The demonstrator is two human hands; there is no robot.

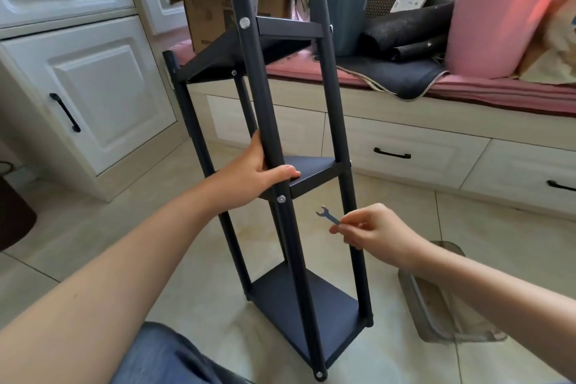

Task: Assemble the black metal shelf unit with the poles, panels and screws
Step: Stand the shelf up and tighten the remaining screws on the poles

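Head view: wrench (327, 215) pinched in my right hand (374, 232), jaw aimed up-left toward the mid-pole screw (281, 199), just beside. Left hand (254, 171) grips that upright pole (271, 146).

Soft daylight lit the scene brightly; the pink tub (511, 19) glowed overexposed, and wide-angle distortion bent the edges.
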